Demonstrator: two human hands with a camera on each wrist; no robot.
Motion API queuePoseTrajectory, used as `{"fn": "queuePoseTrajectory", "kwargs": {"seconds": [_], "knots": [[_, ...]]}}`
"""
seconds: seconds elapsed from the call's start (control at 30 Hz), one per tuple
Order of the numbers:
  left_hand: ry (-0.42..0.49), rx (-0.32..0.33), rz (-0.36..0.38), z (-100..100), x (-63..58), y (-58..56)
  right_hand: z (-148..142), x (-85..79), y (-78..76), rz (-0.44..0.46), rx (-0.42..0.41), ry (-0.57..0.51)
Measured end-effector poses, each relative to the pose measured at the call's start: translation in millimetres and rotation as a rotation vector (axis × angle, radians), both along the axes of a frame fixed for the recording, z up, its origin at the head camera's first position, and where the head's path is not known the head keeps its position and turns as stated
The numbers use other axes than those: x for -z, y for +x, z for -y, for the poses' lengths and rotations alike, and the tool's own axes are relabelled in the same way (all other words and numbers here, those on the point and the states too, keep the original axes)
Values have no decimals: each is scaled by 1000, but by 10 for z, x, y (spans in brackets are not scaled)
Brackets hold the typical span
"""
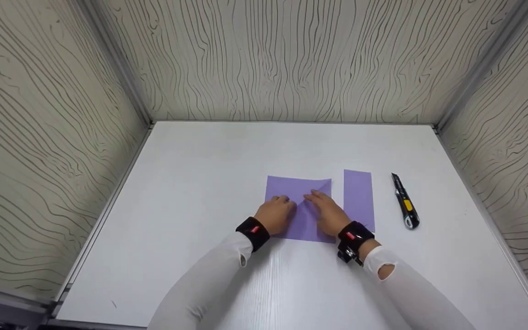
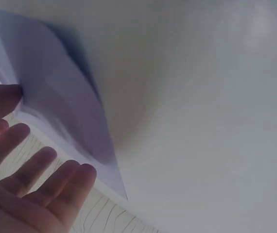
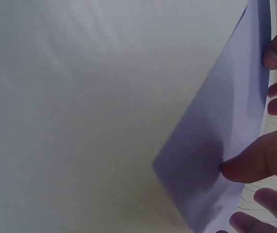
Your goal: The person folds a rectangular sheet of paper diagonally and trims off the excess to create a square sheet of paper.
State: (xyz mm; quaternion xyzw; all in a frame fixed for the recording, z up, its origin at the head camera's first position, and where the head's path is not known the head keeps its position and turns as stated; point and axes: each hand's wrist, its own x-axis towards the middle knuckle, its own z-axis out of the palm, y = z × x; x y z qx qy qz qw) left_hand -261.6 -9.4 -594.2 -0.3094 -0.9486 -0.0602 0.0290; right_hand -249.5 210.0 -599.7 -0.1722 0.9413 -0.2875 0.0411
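A purple sheet of paper (image 1: 287,184) lies in front of me, with a diagonal fold running from its upper right corner. My left hand (image 1: 277,214) is over its left side; in the left wrist view its thumb presses the lifted sheet (image 2: 63,92) and the other fingers line up along the edge. From the right, my right hand (image 1: 330,214) holds the fold. Its thumb (image 3: 248,167) presses the near face of the paper (image 3: 201,131) in the right wrist view, fingertips right at the edge. Part of the fold is hidden by my hands.
To the right lies a narrow purple paper strip (image 1: 358,195), its lower end close to my right wrist. Farther right is a black utility knife (image 1: 405,201) with a yellow slider. The white table (image 1: 200,156) is bordered by patterned panels (image 1: 282,59) at the back and sides.
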Motion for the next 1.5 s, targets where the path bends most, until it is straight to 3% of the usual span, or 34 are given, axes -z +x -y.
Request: {"fn": "queuePoseTrajectory", "kwargs": {"seconds": [0.2, 0.43, 0.6, 0.8, 1.1, 1.27, 1.5], "knots": [[-90, 26, -54, -39, 81, 21, 50, 26, 8, -18, -120, 102], [-102, 7, -112, -43, 115, 61, 91, 29, 11, -73, -173, 215], [-91, 3, -89, -31, 123, 74, 99, 52, 8, -87, -178, 244], [-90, 58, -34, 68, 133, 48, 74, 16, -14, -80, -185, 271], [-109, 118, 151, 322, 24, 52, -67, 56, -143, -118, -95, 343], [-164, 172, 167, 463, -7, 55, -76, 26, -211, -114, -65, 374], [-164, 261, 157, 642, 7, 48, -76, 86, -318, -86, 5, 414]]}}
